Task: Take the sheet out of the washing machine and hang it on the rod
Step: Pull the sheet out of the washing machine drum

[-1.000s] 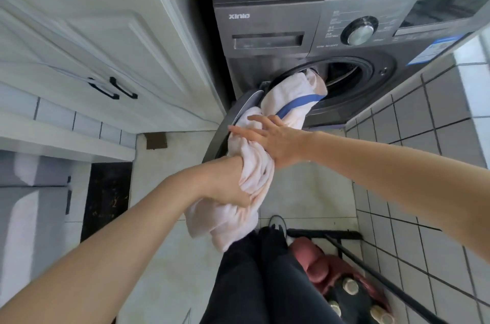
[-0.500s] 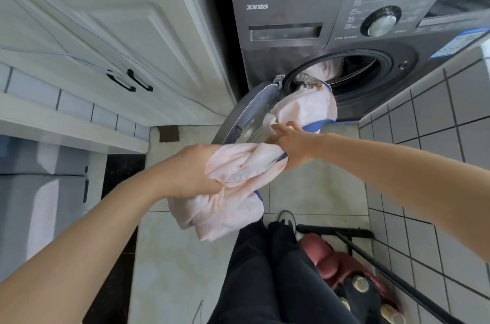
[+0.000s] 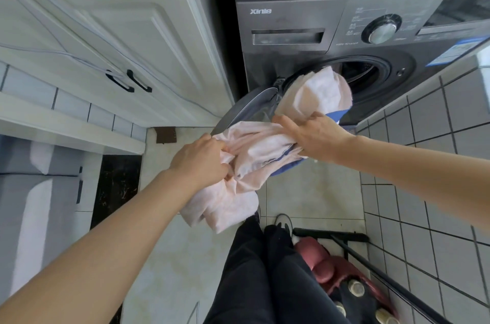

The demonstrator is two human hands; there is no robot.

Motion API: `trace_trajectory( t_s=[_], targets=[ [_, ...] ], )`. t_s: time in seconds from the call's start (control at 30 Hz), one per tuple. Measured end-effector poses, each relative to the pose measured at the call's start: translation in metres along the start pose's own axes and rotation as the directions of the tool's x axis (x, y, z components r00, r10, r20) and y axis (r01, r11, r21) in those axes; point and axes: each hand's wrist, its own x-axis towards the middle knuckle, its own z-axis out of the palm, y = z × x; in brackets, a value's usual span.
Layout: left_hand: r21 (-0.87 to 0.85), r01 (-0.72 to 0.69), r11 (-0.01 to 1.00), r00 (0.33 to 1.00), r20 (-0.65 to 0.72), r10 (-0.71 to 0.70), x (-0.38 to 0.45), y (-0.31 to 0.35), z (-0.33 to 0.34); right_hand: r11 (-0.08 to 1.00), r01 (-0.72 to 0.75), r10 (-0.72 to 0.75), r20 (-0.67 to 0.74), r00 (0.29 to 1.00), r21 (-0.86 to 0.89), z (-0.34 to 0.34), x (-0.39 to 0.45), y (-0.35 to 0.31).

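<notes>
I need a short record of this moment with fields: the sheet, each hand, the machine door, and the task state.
sheet: pale pink sheet with a blue band, bunched, one end at the drum opening
left hand: left hand grips the lower bunch
right hand: right hand grips the sheet near the opening
machine: grey washing machine, door open
task state: sheet partly out, not yet hung; no rod identifiable

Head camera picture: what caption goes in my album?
Both hands, left and right, pull the pink sheet from the washing machine.
</notes>
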Motion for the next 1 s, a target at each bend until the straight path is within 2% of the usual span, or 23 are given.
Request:
trace_trajectory(
  t_s=[0.07, 0.17, 0.23, 0.33, 0.4, 0.5, 0.57, 0.67, 0.77, 0.83, 0.9, 1.0],
  targets=[
    [-0.007, 0.045, 0.999, 0.999, 0.026, -0.045, 0.009, 0.001, 0.006, 0.990, 0.134, -0.142, -0.220, 0.965, -0.048, 0.004, -0.011, -0.004],
    [0.062, 0.051, 0.997, 0.996, 0.066, -0.055, 0.011, 0.006, 0.005, 0.971, 0.233, -0.238, -0.215, 0.947, -0.050, 0.011, -0.021, -0.006],
    [0.071, -0.009, 0.997, 0.998, 0.063, 0.005, 0.006, 0.014, 0.003, 0.979, 0.204, -0.201, -0.180, 0.963, -0.004, 0.009, -0.021, -0.012],
    [0.001, -0.142, 0.990, 0.990, -0.020, 0.142, -0.004, 0.039, 0.002, 0.991, 0.118, -0.109, -0.135, 0.985, 0.060, 0.000, -0.014, -0.026],
    [-0.030, -0.193, 0.981, 0.979, -0.069, 0.191, -0.007, 0.058, 0.005, 0.975, 0.055, -0.017, -0.171, 0.985, 0.216, -0.013, -0.008, -0.039],
    [-0.008, -0.195, 0.981, 0.967, -0.168, 0.191, 0.000, 0.070, 0.014, 0.898, 0.024, 0.066, -0.189, 0.980, 0.440, -0.028, -0.002, -0.050],
    [-0.012, -0.169, 0.986, 0.958, -0.236, 0.161, 0.005, 0.068, 0.017, 0.853, 0.017, 0.067, -0.141, 0.988, 0.521, -0.029, -0.003, -0.051],
    [0.034, -0.171, 0.985, 0.957, -0.233, 0.174, 0.000, 0.063, 0.013, 0.843, 0.018, 0.035, -0.089, 0.995, 0.538, -0.025, -0.012, -0.044],
    [0.059, -0.195, 0.979, 0.948, -0.246, 0.204, -0.008, 0.057, 0.008, 0.908, 0.069, -0.037, -0.085, 0.996, 0.413, -0.019, -0.018, -0.028],
    [0.091, -0.210, 0.974, 0.942, -0.248, 0.226, -0.012, 0.053, 0.005, 0.940, 0.059, -0.074, 0.032, 0.997, 0.337, -0.014, -0.015, -0.015],
    [0.128, -0.231, 0.964, 0.937, -0.239, 0.256, -0.013, 0.050, 0.007, 0.941, 0.023, -0.086, 0.173, 0.981, 0.338, -0.010, -0.003, -0.004],
    [0.160, -0.243, 0.957, 0.929, -0.244, 0.277, -0.016, 0.048, 0.009, 0.957, 0.052, -0.134, 0.273, 0.953, 0.286, -0.009, 0.029, 0.012]
  ],
)
